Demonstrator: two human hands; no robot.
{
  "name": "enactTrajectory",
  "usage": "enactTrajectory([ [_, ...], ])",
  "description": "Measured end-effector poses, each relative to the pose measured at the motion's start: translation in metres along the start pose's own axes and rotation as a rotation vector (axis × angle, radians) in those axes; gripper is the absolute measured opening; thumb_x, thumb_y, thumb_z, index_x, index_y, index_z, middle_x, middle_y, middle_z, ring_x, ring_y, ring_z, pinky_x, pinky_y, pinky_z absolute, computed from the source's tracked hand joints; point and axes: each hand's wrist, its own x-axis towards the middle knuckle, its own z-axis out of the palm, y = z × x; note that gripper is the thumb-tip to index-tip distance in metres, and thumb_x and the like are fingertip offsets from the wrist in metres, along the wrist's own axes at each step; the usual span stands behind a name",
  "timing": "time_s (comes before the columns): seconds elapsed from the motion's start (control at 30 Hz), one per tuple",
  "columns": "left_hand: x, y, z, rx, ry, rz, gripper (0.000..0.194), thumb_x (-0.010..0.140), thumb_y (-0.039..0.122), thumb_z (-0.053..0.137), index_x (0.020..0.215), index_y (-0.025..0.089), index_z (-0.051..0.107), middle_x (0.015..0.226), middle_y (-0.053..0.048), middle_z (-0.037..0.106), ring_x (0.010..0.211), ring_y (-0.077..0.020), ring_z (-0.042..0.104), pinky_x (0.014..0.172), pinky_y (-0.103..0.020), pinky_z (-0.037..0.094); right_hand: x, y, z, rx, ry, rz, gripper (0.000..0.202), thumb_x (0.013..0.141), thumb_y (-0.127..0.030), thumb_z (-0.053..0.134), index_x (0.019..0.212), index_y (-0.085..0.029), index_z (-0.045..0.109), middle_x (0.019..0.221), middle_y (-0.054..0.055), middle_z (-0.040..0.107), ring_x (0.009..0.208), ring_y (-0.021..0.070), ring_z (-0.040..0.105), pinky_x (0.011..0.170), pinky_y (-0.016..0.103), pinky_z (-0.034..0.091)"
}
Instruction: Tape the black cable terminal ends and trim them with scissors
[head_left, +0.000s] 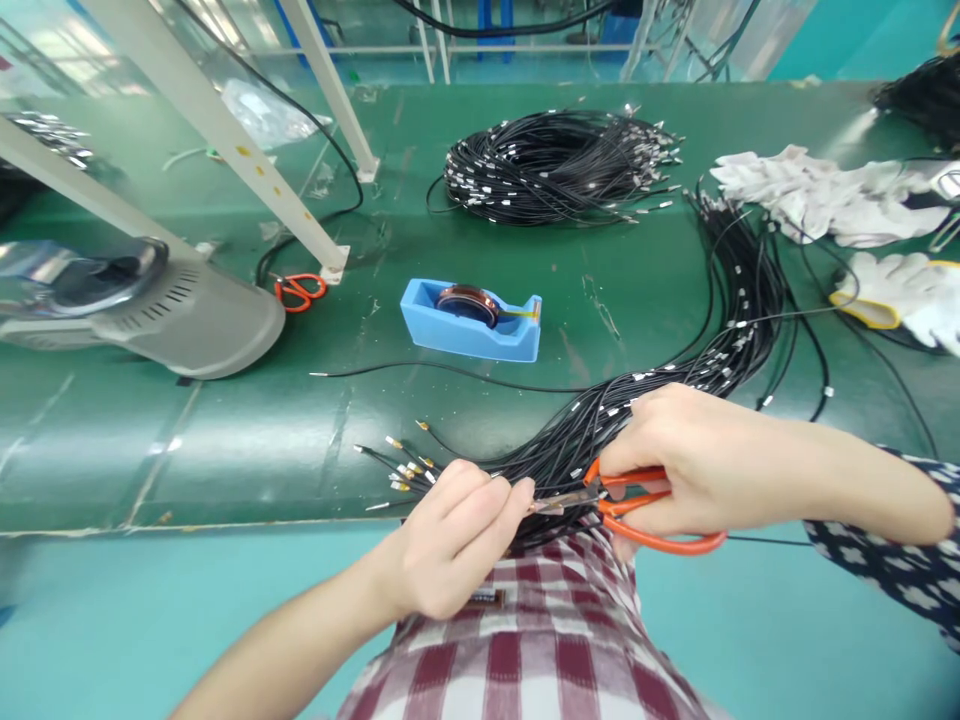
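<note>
Meanwhile, on our green bench, one coil of black wires lies finished-looking; a second bundle trails to us. Our left hand pinches its strands, our right hand grips orange scissors there, blades nearly closed; terminals fan out.

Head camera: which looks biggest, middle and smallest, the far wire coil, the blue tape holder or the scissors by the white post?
1. Wire coil
2. Tape holder
3. Scissors
The coil lies farthest away, yet looks biggest.

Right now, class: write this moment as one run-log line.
left hand: pinching wire bundle | right hand: holding orange scissors, blades at bundle | tape dispenser: on green table behind
</note>
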Motion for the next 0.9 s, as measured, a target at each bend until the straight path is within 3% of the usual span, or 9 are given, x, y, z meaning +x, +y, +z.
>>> enactTrajectory([
  [0.37,0.002,0.001,-0.003,0.02,-0.011,0.026,0.028,0.092,0.003,0.048,0.117,0.001,0.06,0.079,-0.013,0.069,0.069,-0.0197,0.059,0.054,-0.034,0.047,0.003,0.0,0.001,-0.015,-0.048,-0.006,0.028,0.071,-0.02,0.057,0.055,-0.02,0.034,0.047,-0.008,0.029,0.047,0.0094,0.018,0.047,0.024,0.02],
  [0.5,0.003,0.001,-0.004,0.012,0.01,0.051,0.023,0.088,0.0,0.051,0.107,-0.004,0.064,0.078,-0.016,0.069,0.069,-0.0213,0.059,0.053,-0.035,0.045,0.004,0.002,0.003,-0.012,-0.052,-0.023,0.029,0.07,-0.019,0.056,0.056,-0.02,0.031,0.048,-0.008,0.025,0.049,0.0099,0.016,0.048,0.025,0.018],
  [0.77,0.003,0.001,-0.005,0.04,-0.009,0.044,0.023,0.092,0.004,0.05,0.109,0.003,0.066,0.078,-0.012,0.069,0.068,-0.0191,0.06,0.054,-0.033,0.047,0.009,0.014,0.013,0.198,-0.118,-0.014,0.037,0.073,-0.019,0.063,0.057,-0.018,0.029,0.053,-0.008,0.02,0.05,0.0079,0.018,0.047,0.022,0.019],
  [0.9,0.002,0.001,-0.005,0.019,0.007,0.048,0.022,0.09,0.001,0.051,0.104,-0.001,0.066,0.077,-0.014,0.069,0.068,-0.02,0.06,0.053,-0.033,0.047,0.011,0.02,0.021,0.336,-0.172,-0.007,0.042,0.075,-0.024,0.068,0.055,-0.018,0.031,0.054,-0.009,0.021,0.051,0.0069,0.017,0.045,0.021,0.019],
])
